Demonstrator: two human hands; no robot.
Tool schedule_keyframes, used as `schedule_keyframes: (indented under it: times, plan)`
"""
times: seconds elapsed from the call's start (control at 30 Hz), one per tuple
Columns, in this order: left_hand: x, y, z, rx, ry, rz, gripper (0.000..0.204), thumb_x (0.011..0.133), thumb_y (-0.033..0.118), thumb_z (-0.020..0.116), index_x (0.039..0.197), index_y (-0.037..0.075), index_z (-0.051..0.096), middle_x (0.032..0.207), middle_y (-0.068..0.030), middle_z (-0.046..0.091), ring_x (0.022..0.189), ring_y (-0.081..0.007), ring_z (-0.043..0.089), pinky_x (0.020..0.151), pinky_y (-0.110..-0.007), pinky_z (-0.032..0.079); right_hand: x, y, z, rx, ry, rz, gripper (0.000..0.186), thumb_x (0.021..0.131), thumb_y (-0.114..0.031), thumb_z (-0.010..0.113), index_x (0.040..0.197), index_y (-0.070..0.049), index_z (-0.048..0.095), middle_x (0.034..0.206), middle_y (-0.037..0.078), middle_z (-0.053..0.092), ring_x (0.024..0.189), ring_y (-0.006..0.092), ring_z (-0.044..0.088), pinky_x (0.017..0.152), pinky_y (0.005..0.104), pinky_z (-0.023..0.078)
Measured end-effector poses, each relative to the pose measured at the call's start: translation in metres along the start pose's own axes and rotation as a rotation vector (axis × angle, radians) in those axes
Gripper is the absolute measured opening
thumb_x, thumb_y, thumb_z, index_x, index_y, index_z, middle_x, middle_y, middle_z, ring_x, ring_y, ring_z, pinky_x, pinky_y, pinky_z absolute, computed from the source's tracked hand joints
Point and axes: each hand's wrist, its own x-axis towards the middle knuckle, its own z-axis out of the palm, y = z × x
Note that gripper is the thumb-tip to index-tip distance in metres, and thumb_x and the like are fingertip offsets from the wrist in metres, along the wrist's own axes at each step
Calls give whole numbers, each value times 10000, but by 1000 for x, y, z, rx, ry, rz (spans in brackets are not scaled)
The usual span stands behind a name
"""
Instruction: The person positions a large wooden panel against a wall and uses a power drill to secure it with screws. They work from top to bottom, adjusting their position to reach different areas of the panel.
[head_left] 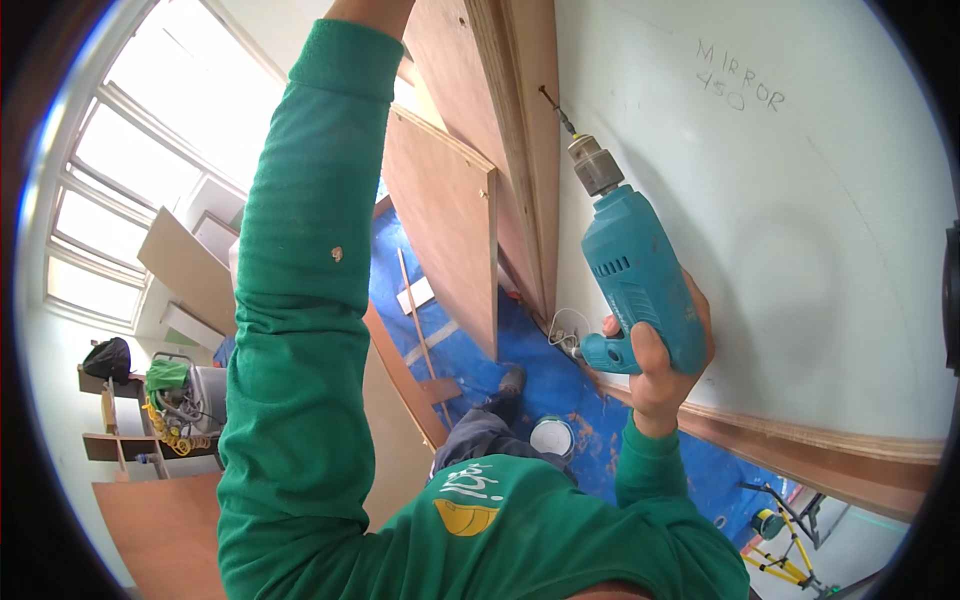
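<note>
My right hand [660, 370] grips a teal power drill [645, 280], angled up and left beside a pale board or wall [800, 260] with pencilled writing on it. A long dark bit or screw [548, 100] points out of its chuck [597, 165]. My left arm, in a green sleeve, is raised to the top edge, beside tall plywood panels [510, 120]; only the base of my left hand [370, 12] shows, and its fingers are out of sight. A smaller plywood sheet [440, 220] leans against the panels.
Blue sheeting [520, 390] covers the floor, with a white bucket [551, 438]. Leaning boards [185, 270] stand by the windows at left, near shelves with a black bag [110, 356] and a grey machine with yellow hose [195, 400]. A yellow-framed stand [785, 550] is at lower right.
</note>
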Motion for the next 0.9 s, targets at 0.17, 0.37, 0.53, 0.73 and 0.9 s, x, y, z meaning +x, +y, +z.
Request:
schedule_keyframes:
  times: [0.17,0.37,0.53,0.73,0.9]
  plan:
    - [0,-1,0,48,14,-15,649,957,503,780,1201,-79,632,804,-35,544,740,-138,535,626,-313,448,-3,1,-1,-26,11,-1,656,816,-137,705,1395,132,553,1006,194,737,768,207,723,723,357,627]
    - [-5,11,1,0,-13,-34,651,956,514,775,1195,-74,633,824,-34,531,746,-133,521,640,-315,446,-7,7,-12,-147,21,-60,637,808,-138,732,1370,120,580,1003,182,740,769,196,731,727,354,624]
    - [7,13,-6,150,-20,-66,689,955,552,764,1201,-76,625,835,-41,543,776,-140,527,664,-324,454,-8,-10,0,-29,7,-6,598,823,-116,732,1362,105,598,996,162,742,760,184,726,726,336,611]
    - [-55,43,-63,147,-128,-603,308,1020,288,683,961,-14,682,683,3,523,600,-87,473,534,-295,385,-4,-13,-9,-105,30,-52,547,872,-104,742,1366,88,607,966,133,733,769,161,710,708,313,591]
    - [-184,41,-146,117,-580,-1217,393,1039,407,691,1109,36,797,710,18,594,566,-62,390,503,-283,316,-10,-17,1,-58,-21,-51,524,894,-93,760,1372,66,614,966,114,731,786,150,705,716,304,584]
